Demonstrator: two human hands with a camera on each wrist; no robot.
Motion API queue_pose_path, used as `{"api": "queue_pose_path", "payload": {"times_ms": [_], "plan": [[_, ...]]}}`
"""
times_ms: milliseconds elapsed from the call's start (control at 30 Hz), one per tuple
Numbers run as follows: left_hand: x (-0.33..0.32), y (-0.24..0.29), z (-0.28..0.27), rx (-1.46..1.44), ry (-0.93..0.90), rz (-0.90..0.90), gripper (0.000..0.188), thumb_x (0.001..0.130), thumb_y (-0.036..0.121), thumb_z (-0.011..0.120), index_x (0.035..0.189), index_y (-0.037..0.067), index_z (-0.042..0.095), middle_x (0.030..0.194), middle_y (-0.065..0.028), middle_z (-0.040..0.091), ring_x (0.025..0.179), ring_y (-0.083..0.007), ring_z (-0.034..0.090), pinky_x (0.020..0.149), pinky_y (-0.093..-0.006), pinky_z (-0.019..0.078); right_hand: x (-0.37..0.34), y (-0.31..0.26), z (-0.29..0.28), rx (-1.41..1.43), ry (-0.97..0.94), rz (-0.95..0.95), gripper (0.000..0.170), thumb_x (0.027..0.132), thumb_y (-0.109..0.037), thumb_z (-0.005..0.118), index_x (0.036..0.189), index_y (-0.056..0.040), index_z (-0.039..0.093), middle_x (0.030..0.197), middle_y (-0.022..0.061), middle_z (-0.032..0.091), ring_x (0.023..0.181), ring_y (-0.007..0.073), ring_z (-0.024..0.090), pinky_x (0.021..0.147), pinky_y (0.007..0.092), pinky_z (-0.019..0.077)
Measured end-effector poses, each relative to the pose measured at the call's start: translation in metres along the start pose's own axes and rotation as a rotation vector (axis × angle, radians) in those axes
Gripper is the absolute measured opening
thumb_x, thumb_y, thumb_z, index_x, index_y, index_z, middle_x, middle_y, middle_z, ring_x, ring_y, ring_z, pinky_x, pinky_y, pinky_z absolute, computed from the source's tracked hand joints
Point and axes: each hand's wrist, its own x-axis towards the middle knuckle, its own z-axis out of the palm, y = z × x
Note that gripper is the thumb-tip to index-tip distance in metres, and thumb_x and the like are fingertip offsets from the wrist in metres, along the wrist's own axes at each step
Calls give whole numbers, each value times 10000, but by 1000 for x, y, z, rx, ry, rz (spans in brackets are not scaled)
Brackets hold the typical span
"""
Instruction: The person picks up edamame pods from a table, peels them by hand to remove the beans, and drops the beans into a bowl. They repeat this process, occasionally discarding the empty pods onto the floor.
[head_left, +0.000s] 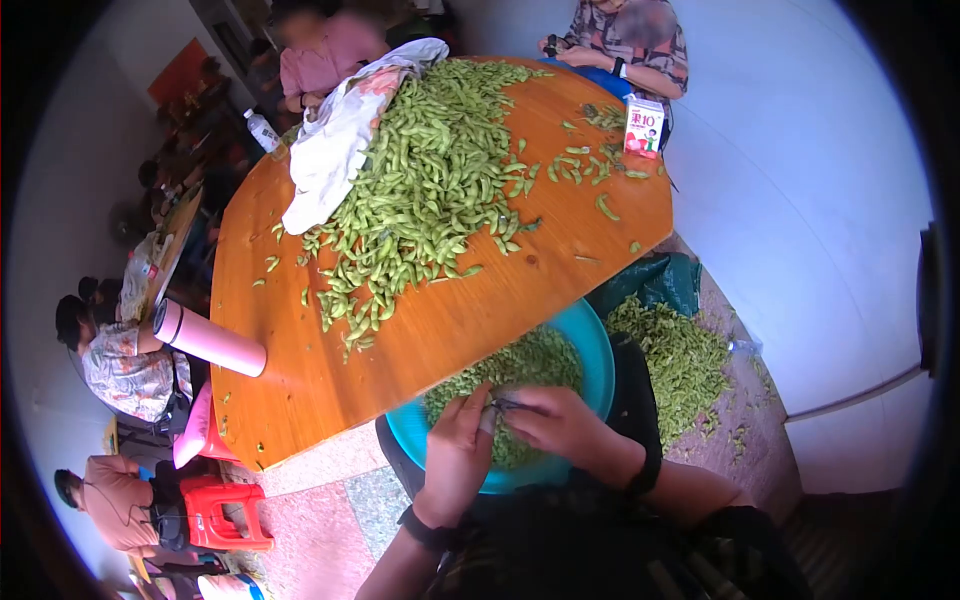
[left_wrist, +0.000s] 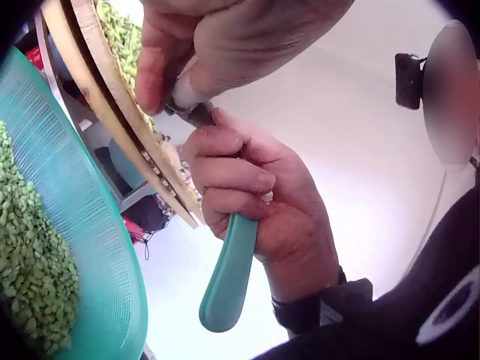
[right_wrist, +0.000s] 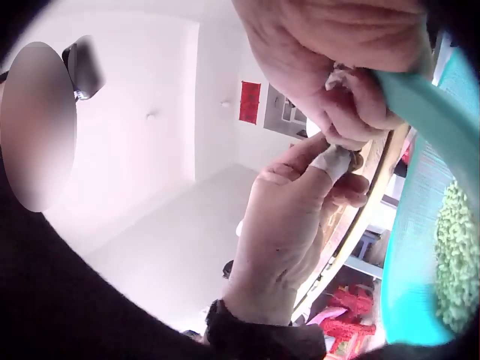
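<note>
My right hand (head_left: 565,430) grips a tool by its rounded teal handle (left_wrist: 231,274), the fingers curled round it. A short dark metal end (left_wrist: 201,115) pokes out past its forefinger. At that end, the thumb and forefinger of my left hand (right_wrist: 281,217) pinch together. White wrapping (right_wrist: 330,161) covers the left thumb. Whether a pod is also between the fingertips, I cannot tell. Both hands are held over a teal basin (head_left: 603,350) of shelled green beans (head_left: 535,360).
A wooden table (head_left: 560,260) bears a heap of green pods (head_left: 440,150), a white cloth (head_left: 325,160), a pink thermos (head_left: 215,342) and a drink carton (head_left: 643,128). More green pods (head_left: 675,370) lie on the floor at right. A red stool (head_left: 220,515) stands left; people sit around.
</note>
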Motion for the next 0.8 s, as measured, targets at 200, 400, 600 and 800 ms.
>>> {"api": "queue_pose_path", "payload": {"times_ms": [200,400,600,800], "plan": [[-14,-16,3,-113,-75,-95,344,866,-12,589,1206,38,602,916,-187,611,744,-343,622,649,-366,512,-8,13,18,190,71,59,99,932,-103,540,905,-19,582,650,-36,469,583,46,429,505,237,339],[-21,-27,6,-359,-128,-198,273,943,17,520,1199,23,613,867,-61,629,647,-105,563,575,-235,470,-13,31,31,342,191,120,84,926,-102,539,912,-39,593,675,-29,487,569,44,434,487,229,340],[-21,-39,7,-1105,-220,-582,256,992,113,484,1195,3,595,906,-63,637,696,-100,566,596,-251,474,-23,23,20,504,173,264,106,926,-111,533,972,-52,607,698,-25,502,554,46,436,475,213,329],[-20,-29,17,-787,-210,-387,240,977,103,510,1179,1,587,897,-69,634,663,-100,561,613,-249,476,-25,22,27,213,244,101,132,916,-78,541,991,-29,637,716,-9,543,615,43,481,522,222,367]]}}
